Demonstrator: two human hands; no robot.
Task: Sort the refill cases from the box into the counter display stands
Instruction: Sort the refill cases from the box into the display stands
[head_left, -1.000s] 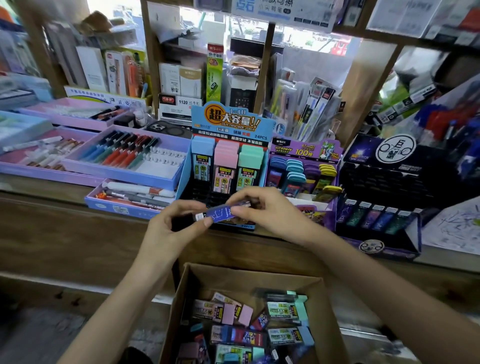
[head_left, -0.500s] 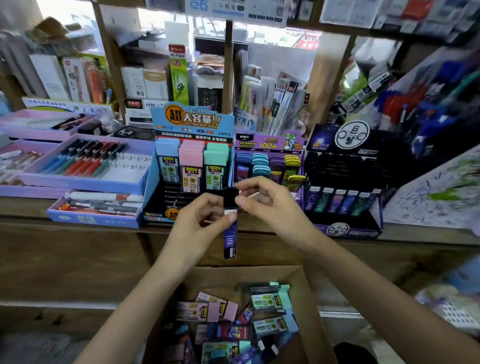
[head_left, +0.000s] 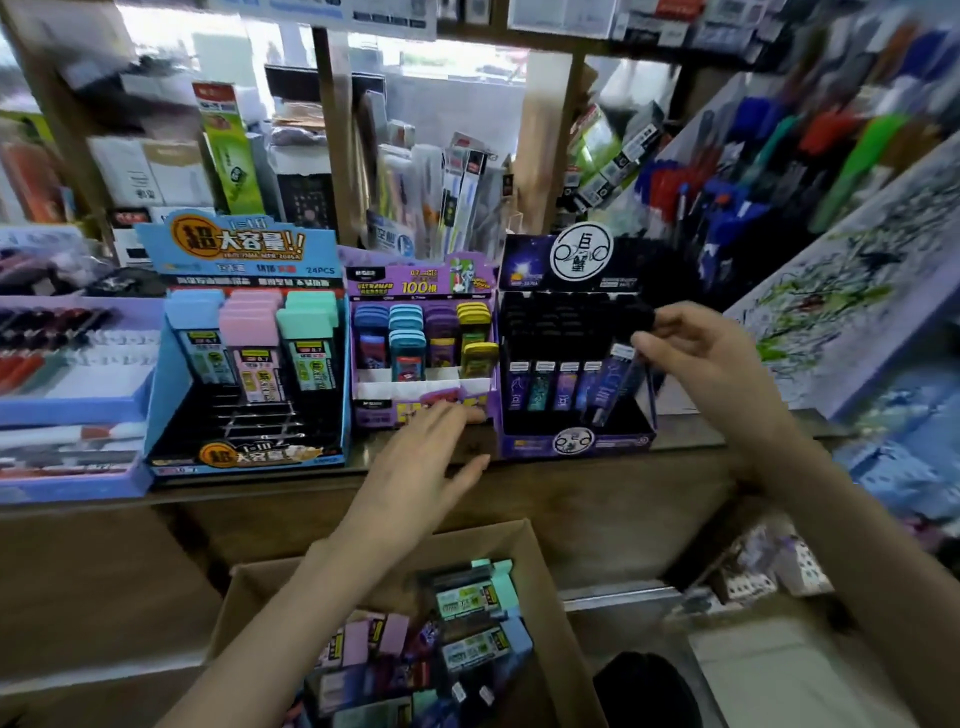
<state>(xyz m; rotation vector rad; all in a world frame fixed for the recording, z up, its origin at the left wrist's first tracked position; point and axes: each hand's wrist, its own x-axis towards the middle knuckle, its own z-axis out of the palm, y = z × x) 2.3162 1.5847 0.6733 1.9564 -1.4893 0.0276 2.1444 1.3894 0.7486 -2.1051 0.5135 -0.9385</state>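
Note:
My right hand (head_left: 696, 358) pinches the black top of a slim purple refill case (head_left: 613, 384), which stands tilted at the right end of the front row in the dark purple display stand (head_left: 574, 441). My left hand (head_left: 421, 457) hovers with spread fingers, holding nothing, in front of the counter edge below the violet middle stand (head_left: 421, 400). The blue stand (head_left: 244, 457) on the left holds blue, pink and mint cases. The cardboard box (head_left: 540, 582) below is filled with several mixed refill cases (head_left: 467, 597).
Purple pen trays (head_left: 72, 395) line the counter at the left. A scribbled test sheet (head_left: 841, 322) slopes up at the right beside racks of pens. Shelves crowded with stationery rise behind the stands. The wooden counter front (head_left: 597, 499) drops toward the box.
My right hand carried the purple case from the middle, where both hands held it, rightward into the dark stand. My left hand let go and opened. The view swung right.

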